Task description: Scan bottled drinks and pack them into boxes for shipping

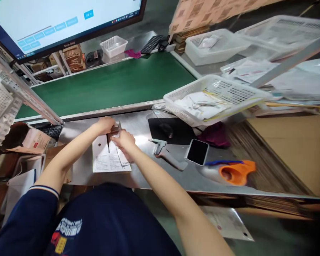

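My left hand (106, 125) is closed on the far edge of a small brownish piece (115, 129), its kind unclear. My right hand (124, 140) grips the near side of that piece, fingers bent and partly hidden. Beneath both hands a white printed bag (106, 161), with a round hole near its left side, lies flat on the metal table (77, 142). A smaller white printed slip (123, 158) hangs below my right hand, overlapping the bag. A thin dark strip runs down from the brownish piece onto the bag.
Right of my hands lie a barcode scanner (167, 154), a phone (197, 152), an orange tape dispenser (237, 172) and a mouse on a black mat (176, 137). A white basket (229, 89) holds packets. Beyond runs a green conveyor belt (109, 83), under a monitor (69, 25).
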Tool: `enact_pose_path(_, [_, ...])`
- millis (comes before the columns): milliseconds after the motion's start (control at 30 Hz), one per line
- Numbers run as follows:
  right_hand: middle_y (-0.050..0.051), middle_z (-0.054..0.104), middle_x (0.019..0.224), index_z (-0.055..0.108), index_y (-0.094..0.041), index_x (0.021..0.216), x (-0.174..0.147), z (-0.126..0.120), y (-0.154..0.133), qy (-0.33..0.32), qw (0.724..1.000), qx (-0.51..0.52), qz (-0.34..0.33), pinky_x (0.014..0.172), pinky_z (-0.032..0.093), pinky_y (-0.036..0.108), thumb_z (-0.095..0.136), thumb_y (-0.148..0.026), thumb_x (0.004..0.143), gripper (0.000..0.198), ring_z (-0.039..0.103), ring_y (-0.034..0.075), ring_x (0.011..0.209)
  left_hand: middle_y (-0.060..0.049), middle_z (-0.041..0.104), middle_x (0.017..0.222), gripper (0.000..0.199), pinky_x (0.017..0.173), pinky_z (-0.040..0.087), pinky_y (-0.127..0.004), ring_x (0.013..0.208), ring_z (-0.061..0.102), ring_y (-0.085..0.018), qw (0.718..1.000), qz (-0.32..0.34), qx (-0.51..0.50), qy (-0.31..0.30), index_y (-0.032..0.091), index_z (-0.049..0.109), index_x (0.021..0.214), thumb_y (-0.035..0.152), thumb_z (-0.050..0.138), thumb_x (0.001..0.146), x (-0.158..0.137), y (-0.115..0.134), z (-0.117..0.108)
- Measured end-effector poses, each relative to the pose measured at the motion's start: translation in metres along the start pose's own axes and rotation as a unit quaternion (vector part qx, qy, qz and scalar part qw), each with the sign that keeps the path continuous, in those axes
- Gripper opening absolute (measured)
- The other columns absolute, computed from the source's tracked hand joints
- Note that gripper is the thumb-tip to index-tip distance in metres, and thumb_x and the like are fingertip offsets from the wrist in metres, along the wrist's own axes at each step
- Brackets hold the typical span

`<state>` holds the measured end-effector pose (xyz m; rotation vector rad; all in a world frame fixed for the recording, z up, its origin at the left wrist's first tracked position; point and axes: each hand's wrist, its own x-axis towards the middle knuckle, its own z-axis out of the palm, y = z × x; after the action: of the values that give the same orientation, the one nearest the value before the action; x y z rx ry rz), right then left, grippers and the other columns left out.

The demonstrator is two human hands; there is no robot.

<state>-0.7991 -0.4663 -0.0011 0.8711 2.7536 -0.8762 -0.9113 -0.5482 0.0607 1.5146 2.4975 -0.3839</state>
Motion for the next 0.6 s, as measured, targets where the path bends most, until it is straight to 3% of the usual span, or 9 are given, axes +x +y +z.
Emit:
enact_pose_path(100, [0.029, 0.072, 0.129, 0.054, -0.003, 0.147, -0.018, -0.007, -0.001, 0.048, 0.997, -0.054, -0.041, 0.108, 0.047, 0.049, 0.073, -0.046, 0.093, 0.072, 0.069, 0.041, 0.122, -0.019, 0.08, 0.115, 0.024, 0.09, 0.055, -0.033, 0.114, 0.075, -0.034, 1.0, -0.002, 0.011, 0.009, 0.012, 0.08, 0.11, 0.022, 0.065, 0.095, -0.003, 0.005, -0.001])
enact_pose_path(200, [0.032, 0.063, 0.145, 0.056, -0.001, 0.147, -0.047, -0.001, -0.007, 0.144, 0.967, -0.12, -0.175, 0.124, 0.028, 0.059, 0.067, -0.033, 0.098, 0.061, 0.057, 0.044, 0.136, -0.02, 0.08, 0.114, 0.031, 0.087, 0.054, -0.034, 0.111, 0.075, -0.034, 1.0, 0.012, 0.016, 0.014, 0.013, 0.08, 0.109, 0.034, 0.059, 0.101, -0.005, 0.01, 0.0])
enact_pose_path(300, [0.029, 0.068, 0.138, 0.07, -0.005, 0.133, -0.07, 0.023, -0.015, 0.096, 0.941, -0.145, -0.289, 0.125, 0.031, 0.055, 0.055, -0.034, 0.103, 0.045, 0.058, 0.042, 0.136, -0.021, 0.08, 0.111, 0.047, 0.083, 0.053, -0.036, 0.106, 0.076, -0.034, 0.999, 0.038, 0.011, 0.01, 0.013, 0.081, 0.105, 0.05, 0.052, 0.106, -0.003, 0.009, 0.0])
enact_pose_path(367, [0.031, 0.066, 0.142, 0.069, 0.001, 0.137, -0.075, 0.045, -0.018, 0.064, 0.934, -0.164, -0.311, 0.127, 0.032, 0.054, 0.051, -0.036, 0.105, 0.052, 0.055, 0.041, 0.142, -0.021, 0.08, 0.108, 0.05, 0.081, 0.053, -0.035, 0.102, 0.076, -0.034, 0.998, 0.058, 0.007, 0.002, 0.013, 0.081, 0.104, 0.052, 0.051, 0.107, 0.002, 0.006, -0.001])
enact_pose_path(467, [0.031, 0.058, 0.153, 0.062, 0.007, 0.145, -0.069, 0.071, -0.016, 0.067, 0.931, -0.182, -0.308, 0.13, 0.03, 0.053, 0.048, -0.036, 0.106, 0.059, 0.05, 0.04, 0.149, -0.019, 0.08, 0.101, 0.034, 0.078, 0.052, -0.034, 0.096, 0.076, -0.032, 0.996, 0.081, 0.007, -0.023, 0.012, 0.081, 0.102, 0.04, 0.062, 0.103, 0.01, 0.001, -0.003])
enact_pose_path(600, [0.025, 0.063, 0.15, 0.068, -0.002, 0.141, -0.057, 0.082, -0.006, 0.092, 0.924, -0.189, -0.319, 0.13, 0.033, 0.054, 0.044, -0.028, 0.107, 0.049, 0.056, 0.036, 0.145, -0.016, 0.08, 0.097, 0.016, 0.075, 0.052, -0.035, 0.096, 0.076, -0.033, 0.991, 0.123, 0.018, -0.057, 0.015, 0.08, 0.097, 0.027, 0.069, 0.094, 0.021, -0.004, -0.006])
